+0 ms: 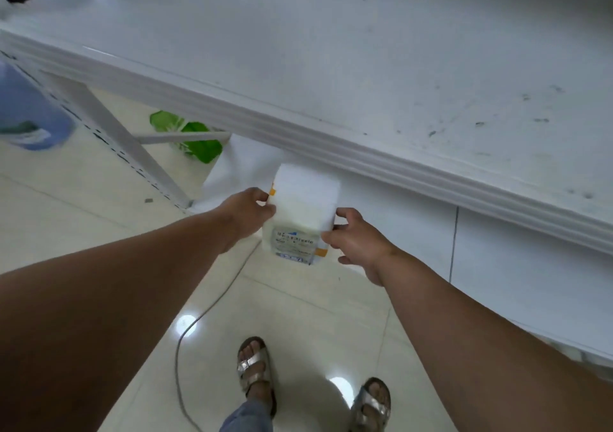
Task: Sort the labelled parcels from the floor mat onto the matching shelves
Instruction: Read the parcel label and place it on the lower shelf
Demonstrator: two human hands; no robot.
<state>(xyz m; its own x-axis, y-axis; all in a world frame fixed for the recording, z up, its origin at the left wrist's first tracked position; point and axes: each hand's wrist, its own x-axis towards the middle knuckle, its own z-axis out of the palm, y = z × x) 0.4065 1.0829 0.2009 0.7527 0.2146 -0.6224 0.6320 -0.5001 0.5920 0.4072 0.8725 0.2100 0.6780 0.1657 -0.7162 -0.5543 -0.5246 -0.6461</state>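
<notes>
A white box-shaped parcel with a printed label and orange tape tabs is held up in front of me. My left hand grips its left side with fingers curled round the edge. Its right side is in the grip of my right hand, near the label. The parcel hangs just below the front lip of a white shelf, whose bare top surface fills the upper part of the view. A lower white shelf lies beneath it at the right.
A perforated white upright of the shelving stands at the left. Green-and-white packaging and a blue object lie beyond it. A thin cable runs over the tiled floor by my sandalled feet.
</notes>
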